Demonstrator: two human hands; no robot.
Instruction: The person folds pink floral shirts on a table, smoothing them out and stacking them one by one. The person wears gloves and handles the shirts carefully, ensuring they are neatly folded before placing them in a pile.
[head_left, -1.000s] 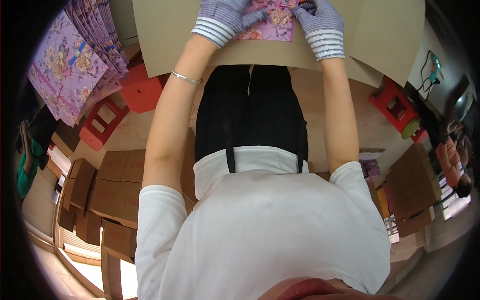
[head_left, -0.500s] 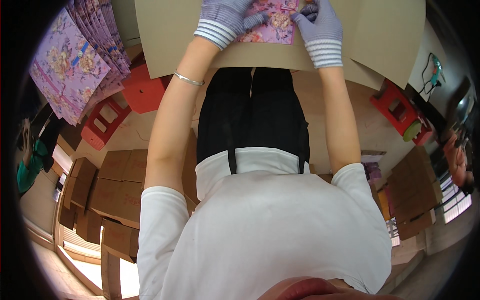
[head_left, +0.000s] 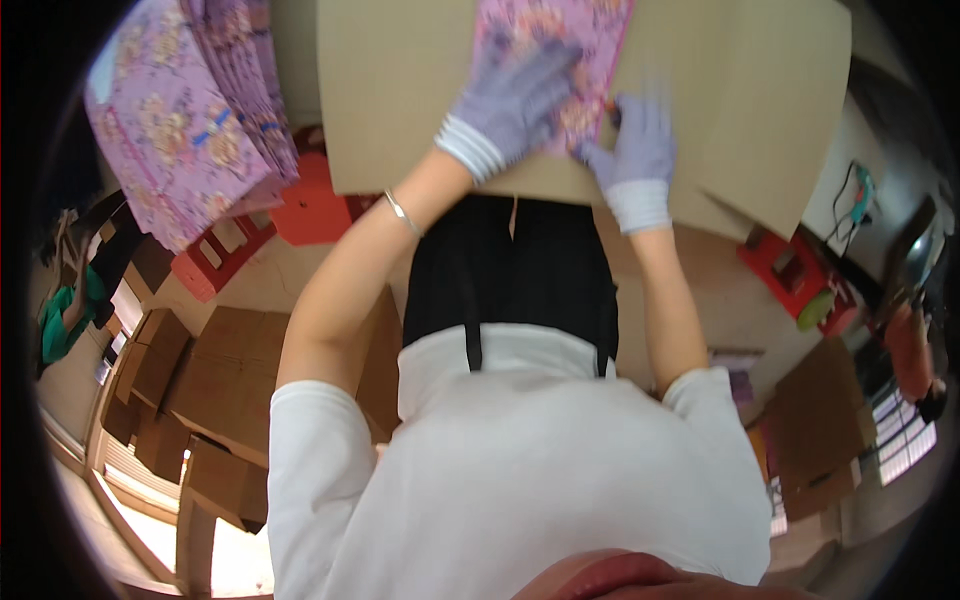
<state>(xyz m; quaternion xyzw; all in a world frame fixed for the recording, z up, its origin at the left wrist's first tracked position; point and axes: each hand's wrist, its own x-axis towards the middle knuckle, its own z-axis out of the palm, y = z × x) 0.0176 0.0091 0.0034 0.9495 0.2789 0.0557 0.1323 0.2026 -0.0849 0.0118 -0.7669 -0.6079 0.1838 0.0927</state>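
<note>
A pink-purple floral piece, flat like a folded fabric bag (head_left: 605,45), lies on a tan cardboard-coloured tabletop (head_left: 400,90). My left hand (head_left: 515,100), in a lilac knit glove with a striped cuff, rests on it with the fingers stretched out. At the piece's right edge is my right hand (head_left: 640,150), gloved the same way, its thumb reaching toward the lower right corner. Motion smears its fingers. A small dark and orange thing (head_left: 613,113) shows beside its index finger; whether the hand grips it is unclear.
A thick stack of similar floral pieces (head_left: 165,130) with blue strips stands to the left, by red stools (head_left: 310,205). Another red stool (head_left: 780,270) is at right. Brown cartons (head_left: 230,370) lie behind me on the left. Other people (head_left: 65,320) are at the far sides.
My left hand has moved right onto the floral piece, fingers now spread. My right hand's fingers have straightened from a curl. The whole view has shifted, so the table appears lower.
</note>
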